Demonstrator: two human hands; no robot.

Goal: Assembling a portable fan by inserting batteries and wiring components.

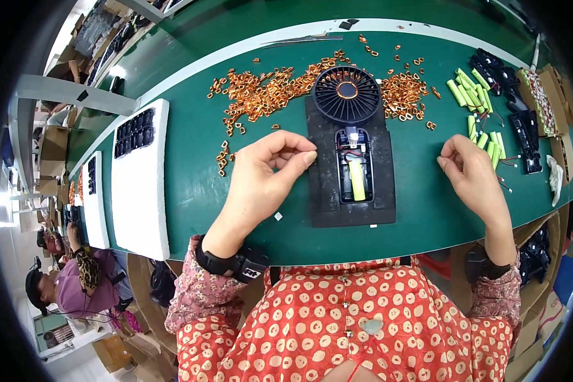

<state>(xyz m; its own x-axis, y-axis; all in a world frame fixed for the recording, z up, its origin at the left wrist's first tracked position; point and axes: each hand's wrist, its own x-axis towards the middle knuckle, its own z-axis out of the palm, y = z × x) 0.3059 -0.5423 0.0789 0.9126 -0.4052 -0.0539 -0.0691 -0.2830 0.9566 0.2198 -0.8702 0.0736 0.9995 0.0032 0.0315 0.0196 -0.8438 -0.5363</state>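
A dark handheld fan [346,94] lies on a black foam mat [321,200], its round grille pointing away from me. Its handle casing is open, showing a light green cylindrical battery [357,181] with thin red and black wires and a small circuit board above it. Just left of the casing, my left hand [261,175] is closed in a pinch over the mat's edge. What it holds, if anything, is too small to tell. My right hand [474,175] hovers over the table between the mat and the loose batteries, fingers curled and thumb against the forefinger; any content is hidden.
Copper-coloured rings [258,95] are heaped behind the mat on the green table [235,239]. Several green batteries [468,92] and black casings [525,143] lie at the right, beside a cardboard box [554,95]. White foam boards [140,197] stand left. A co-worker [86,283] sits far left.
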